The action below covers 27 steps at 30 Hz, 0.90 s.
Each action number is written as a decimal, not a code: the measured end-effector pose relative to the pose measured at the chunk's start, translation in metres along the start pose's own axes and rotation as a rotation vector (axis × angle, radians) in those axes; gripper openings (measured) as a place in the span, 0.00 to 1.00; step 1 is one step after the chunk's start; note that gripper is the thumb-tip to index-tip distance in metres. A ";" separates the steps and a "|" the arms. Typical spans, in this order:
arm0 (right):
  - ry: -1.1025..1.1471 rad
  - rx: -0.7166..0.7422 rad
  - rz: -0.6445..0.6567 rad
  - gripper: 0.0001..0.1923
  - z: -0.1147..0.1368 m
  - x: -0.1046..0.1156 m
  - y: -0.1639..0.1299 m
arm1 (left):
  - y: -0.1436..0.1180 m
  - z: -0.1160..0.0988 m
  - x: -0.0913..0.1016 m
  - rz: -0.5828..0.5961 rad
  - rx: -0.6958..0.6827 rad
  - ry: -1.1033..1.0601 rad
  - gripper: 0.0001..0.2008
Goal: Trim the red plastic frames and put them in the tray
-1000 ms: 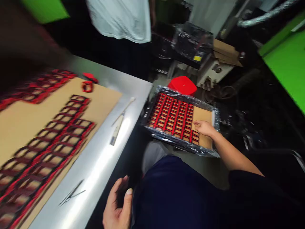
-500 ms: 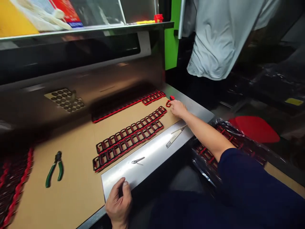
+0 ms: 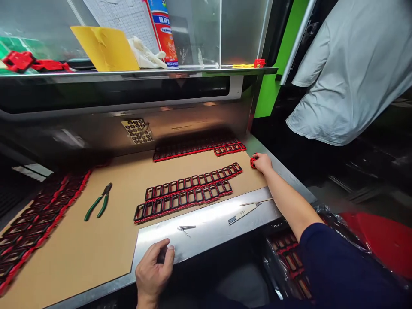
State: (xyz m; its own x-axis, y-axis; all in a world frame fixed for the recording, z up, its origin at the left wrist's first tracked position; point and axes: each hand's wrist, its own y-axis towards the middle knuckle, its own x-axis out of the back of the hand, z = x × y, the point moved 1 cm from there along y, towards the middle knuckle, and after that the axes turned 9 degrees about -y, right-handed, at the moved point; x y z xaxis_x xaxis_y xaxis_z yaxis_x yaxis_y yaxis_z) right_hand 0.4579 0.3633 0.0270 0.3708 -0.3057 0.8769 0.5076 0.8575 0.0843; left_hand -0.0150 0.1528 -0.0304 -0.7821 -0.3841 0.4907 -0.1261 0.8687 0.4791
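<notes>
My right hand [image 3: 263,164] is stretched to the far right corner of the worktop, its fingers closed on a small red and black plastic piece [image 3: 252,162]. The fingers partly cover that piece. My left hand [image 3: 153,269] rests at the front edge, palm up, thumb and forefinger curled with a small gap and nothing between them. In the middle lie two rows of black and red rectangular frames [image 3: 188,195]. Small metal tweezers or nippers [image 3: 186,228] lie above my left hand on a metal strip. A pale-handled pointed tool [image 3: 243,213] lies on the strip nearer my right forearm.
Green-handled pliers [image 3: 99,201] lie on the brown board [image 3: 93,253]. More red and black frames [image 3: 41,223] fill the left side; another block [image 3: 196,148] stands at the back. A shelf holds yellow tape [image 3: 106,49] and a spray can [image 3: 165,36]. A person in a grey shirt [image 3: 357,73] stands right.
My view has swung so more of the shelf and left side shows. My right hand remains by the far corner, now gripping the red and black piece; my left hand has barely moved.
</notes>
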 end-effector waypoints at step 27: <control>1.246 -0.412 1.122 0.18 0.085 -0.053 -0.402 | -0.089 -0.043 0.035 0.406 0.780 -0.594 0.32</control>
State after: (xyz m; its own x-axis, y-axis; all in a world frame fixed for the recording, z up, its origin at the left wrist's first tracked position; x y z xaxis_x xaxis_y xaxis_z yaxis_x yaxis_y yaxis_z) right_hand 0.1679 0.0697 -0.0134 0.8854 0.0379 -0.4633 -0.3231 0.7667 -0.5547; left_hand -0.0045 0.0486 -0.0244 -0.9996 0.0109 -0.0263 0.0193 0.9389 -0.3435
